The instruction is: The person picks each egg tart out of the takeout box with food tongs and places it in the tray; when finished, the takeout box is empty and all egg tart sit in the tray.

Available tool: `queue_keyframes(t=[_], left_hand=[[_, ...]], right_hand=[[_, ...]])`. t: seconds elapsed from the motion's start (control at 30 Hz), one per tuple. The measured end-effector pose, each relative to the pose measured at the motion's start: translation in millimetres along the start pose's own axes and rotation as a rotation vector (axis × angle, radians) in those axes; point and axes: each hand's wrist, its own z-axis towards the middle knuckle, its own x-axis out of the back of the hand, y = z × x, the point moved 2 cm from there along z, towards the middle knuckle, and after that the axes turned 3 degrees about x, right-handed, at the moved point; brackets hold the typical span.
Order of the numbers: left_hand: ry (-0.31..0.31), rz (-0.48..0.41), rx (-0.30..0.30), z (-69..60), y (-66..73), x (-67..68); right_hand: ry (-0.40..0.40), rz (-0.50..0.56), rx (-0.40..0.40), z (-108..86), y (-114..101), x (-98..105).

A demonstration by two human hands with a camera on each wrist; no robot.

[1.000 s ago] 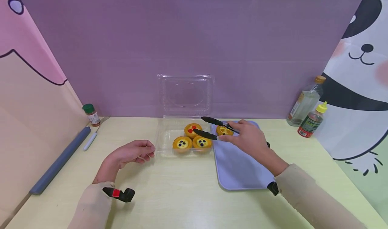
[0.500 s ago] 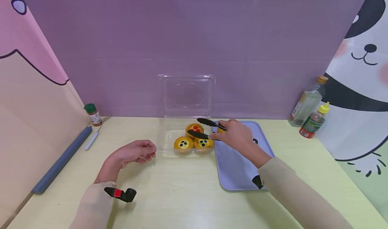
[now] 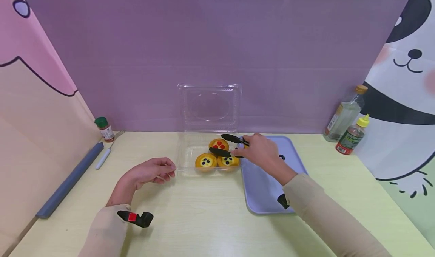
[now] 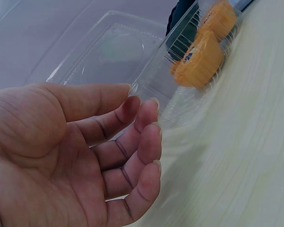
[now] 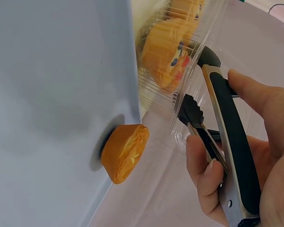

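My right hand (image 3: 261, 151) grips black-tipped tongs (image 3: 220, 152), their arms apart, above the right side of a clear lidded container (image 3: 187, 151). Inside it lie a tart with red topping (image 3: 218, 144) and two with dark dots (image 3: 206, 161). In the right wrist view nothing is between the tong tips, and another tart (image 5: 125, 152) sits on the blue tray (image 5: 47, 94); my hand mostly hides it in the head view. At the container's left front edge, my left hand (image 3: 151, 172) pinches the clear rim between thumb and forefinger (image 4: 80, 156).
The container's raised lid (image 3: 210, 106) stands against the purple backdrop. A green-capped jar (image 3: 104, 129), a fork with a pale handle (image 3: 103, 158) and a blue roll (image 3: 69, 181) lie at the left. A glass bottle (image 3: 344, 115) and a yellow-capped bottle (image 3: 352, 137) stand at the back right.
My right hand has moved left with the tongs, from over the tray towards the container, covering more of the tart on the tray. My left hand has stayed at the container's edge.
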Motion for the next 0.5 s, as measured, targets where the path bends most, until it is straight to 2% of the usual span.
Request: queue_keyframes(t=[0.2,0.5], left_hand=[[-0.013,0.000,-0.011,-0.8,2.5,-0.1],[-0.020,-0.009,-0.016,-1.2,0.8,-1.6]], right_hand=[[0.006,-0.014,-0.019,2.7,-2.6,1.9],[-0.067,-0.028,-0.064,5.0,-11.7,4.4]])
